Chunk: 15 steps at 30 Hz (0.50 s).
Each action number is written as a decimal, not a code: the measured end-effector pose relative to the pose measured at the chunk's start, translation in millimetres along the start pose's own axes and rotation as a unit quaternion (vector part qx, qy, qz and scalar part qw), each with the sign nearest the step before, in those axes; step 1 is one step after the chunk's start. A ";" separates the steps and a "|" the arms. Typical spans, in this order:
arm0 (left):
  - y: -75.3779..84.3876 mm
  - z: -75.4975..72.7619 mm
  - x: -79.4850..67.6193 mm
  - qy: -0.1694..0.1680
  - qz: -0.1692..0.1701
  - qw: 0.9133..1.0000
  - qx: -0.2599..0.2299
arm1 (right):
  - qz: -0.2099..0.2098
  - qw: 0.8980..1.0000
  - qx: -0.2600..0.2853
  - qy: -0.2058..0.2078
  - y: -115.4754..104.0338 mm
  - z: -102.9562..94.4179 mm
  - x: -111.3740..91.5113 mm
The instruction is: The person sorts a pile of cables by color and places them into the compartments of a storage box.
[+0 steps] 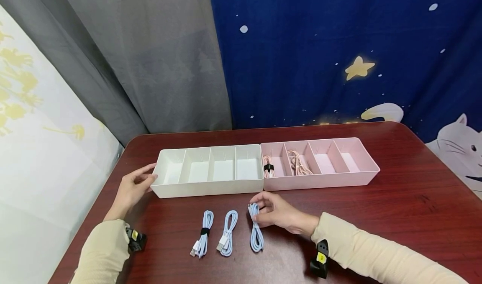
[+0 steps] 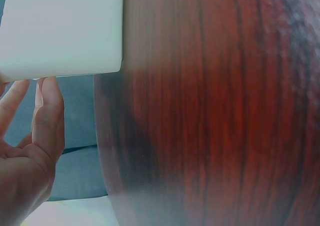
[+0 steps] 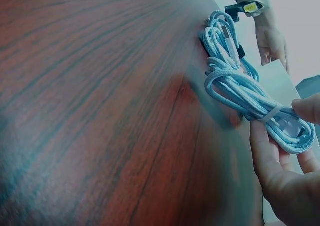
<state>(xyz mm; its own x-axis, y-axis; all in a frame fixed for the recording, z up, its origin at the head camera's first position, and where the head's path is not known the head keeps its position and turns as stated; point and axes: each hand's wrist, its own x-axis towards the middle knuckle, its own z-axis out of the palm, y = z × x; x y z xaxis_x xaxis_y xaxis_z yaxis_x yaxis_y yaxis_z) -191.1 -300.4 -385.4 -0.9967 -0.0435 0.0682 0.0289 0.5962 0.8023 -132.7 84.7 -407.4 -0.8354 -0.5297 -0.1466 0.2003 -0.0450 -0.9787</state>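
My right hand (image 1: pixel 278 212) pinches the upper end of a coiled light-blue cable (image 1: pixel 257 236) between thumb and fingers. In the right wrist view a pale tie circles this bundle (image 3: pixel 240 93). To its left lie two more coiled blue cables: one with a white plug (image 1: pixel 227 234), the other with a black strap (image 1: pixel 203 234). At the far left, the fingertips of my left hand (image 1: pixel 133 188) touch the end wall of a white divided box (image 1: pixel 207 188). That wall and the fingers also show in the left wrist view.
Against the white box's right end stands a pink divided box (image 1: pixel 320 181). Its two left compartments hold pink cables, one strapped in black (image 1: pixel 268 167) and one loosely coiled (image 1: pixel 298 165). The dark red wooden table (image 1: pixel 406 217) ends at curtains (image 1: pixel 180 66) behind.
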 end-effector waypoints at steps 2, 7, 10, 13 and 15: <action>-0.3 0.0 -0.6 0.000 0.000 1.000 -0.002 | 0.000 1.000 -0.005 -0.002 -1.2 0.6 -0.6; -0.9 0.8 -0.5 0.004 0.004 1.000 0.002 | -0.003 0.999 -0.038 0.002 -3.8 1.7 -3.4; -1.0 1.1 -0.3 0.006 0.004 1.000 0.006 | -0.002 0.999 -0.048 0.000 -5.2 1.8 -4.9; -0.5 1.1 -0.2 0.007 0.004 1.000 0.005 | -0.002 0.999 -0.053 -0.005 -8.0 1.0 -6.4; -0.3 0.8 -0.2 0.007 0.004 1.000 0.005 | -0.001 0.998 -0.059 -0.006 -10.0 0.4 -7.0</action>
<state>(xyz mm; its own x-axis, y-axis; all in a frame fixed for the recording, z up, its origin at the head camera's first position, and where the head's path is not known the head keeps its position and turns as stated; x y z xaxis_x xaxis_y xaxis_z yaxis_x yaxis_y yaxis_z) -191.0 -299.9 -386.2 -0.9953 -0.0493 0.0828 0.0362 0.6050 0.7954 -128.6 88.4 -396.6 -0.8301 -0.5390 -0.1429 0.1354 0.0537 -0.9893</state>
